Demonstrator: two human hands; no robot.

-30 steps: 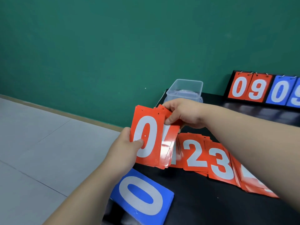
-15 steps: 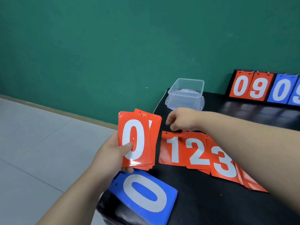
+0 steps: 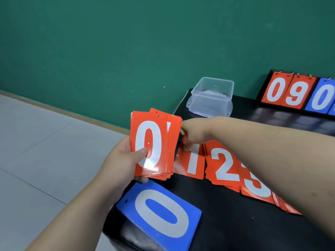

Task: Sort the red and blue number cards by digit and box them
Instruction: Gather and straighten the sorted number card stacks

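Right hand [image 3: 194,134] nearer glossy red 0 stack [image 3: 150,147], grip unclear; left hand [image 3: 123,160] clasps stack.

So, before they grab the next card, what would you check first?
1. Left hand grips the red stack, 0 facing up, thumb across its face: ok.
2. Stack squared up: not ok, the cards behind the 0 fan out to the right.
3. Right hand has hold of the red 1 card: cannot tell, its fingertips are at the card's top edge but the grip is hidden.
4. Clear box open, nothing seen inside: ok.
5. Blue 0 card lies flat on the table, apart from the reds: ok.
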